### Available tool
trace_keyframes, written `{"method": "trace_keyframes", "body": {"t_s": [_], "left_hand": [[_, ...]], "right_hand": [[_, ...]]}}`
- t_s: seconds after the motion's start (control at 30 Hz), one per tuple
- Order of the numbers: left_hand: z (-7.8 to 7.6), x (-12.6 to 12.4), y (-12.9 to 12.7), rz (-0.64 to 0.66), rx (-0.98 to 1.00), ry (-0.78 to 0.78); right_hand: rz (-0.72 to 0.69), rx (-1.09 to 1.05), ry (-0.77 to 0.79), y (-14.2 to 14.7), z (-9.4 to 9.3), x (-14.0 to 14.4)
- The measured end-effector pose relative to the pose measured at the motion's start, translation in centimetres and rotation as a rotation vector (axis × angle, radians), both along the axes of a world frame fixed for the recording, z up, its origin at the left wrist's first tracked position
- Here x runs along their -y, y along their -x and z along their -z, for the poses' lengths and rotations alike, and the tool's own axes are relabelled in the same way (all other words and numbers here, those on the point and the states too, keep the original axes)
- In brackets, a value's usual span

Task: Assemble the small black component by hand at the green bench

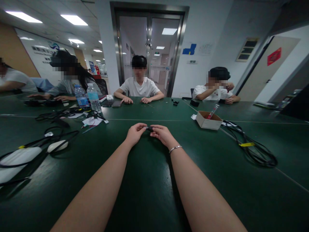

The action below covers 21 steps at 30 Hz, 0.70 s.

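Observation:
Both hands meet over the green table, holding a small dark object (150, 129) between them. Its right part is black and its left part shows a silvery bit; it is too small to tell its kind. My left hand (135, 133) is closed, thumb and fingertips pinching the silvery end. On the other side my right hand (163, 133), with a bracelet (175, 148) at the wrist, pinches the black part between thumb and fingers. The fingertips hide some of the object.
A small open box (209, 124) with a clear tube (213, 112) stands at right, beside coiled black cable (260, 154). Two water bottles (94, 98), papers (92, 121), cables and a white mouse (58, 146) lie left. Across the table (149, 180) sit several people, small black pieces (175, 103) near them.

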State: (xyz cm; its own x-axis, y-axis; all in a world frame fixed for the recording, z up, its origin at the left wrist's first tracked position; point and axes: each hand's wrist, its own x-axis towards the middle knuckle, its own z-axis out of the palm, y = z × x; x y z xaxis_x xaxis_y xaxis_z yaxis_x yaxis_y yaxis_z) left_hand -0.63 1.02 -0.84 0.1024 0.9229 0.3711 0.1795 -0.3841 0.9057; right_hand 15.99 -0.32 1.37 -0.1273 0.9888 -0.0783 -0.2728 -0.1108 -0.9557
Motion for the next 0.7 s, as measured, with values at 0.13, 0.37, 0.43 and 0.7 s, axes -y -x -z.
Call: {"method": "trace_keyframes", "body": {"t_s": [0.13, 0.37, 0.43, 0.7], "left_hand": [[0.0, 0.1, 0.1, -0.011, -0.048, 0.01], [-0.3, 0.6, -0.1, -0.093, -0.168, 0.016], [-0.3, 0.7, -0.1, -0.087, -0.167, 0.018], [-0.7, 1.0, -0.1, -0.081, -0.222, 0.043]], "right_hand": [[-0.011, -0.055, -0.016, -0.2, 0.3, -0.2], [-0.027, -0.107, -0.026, -0.4, 0.6, -0.5], [-0.032, -0.112, -0.038, -0.5, 0.7, -0.6], [-0.038, -0.117, -0.063, -0.6, 0.9, -0.7]]}}
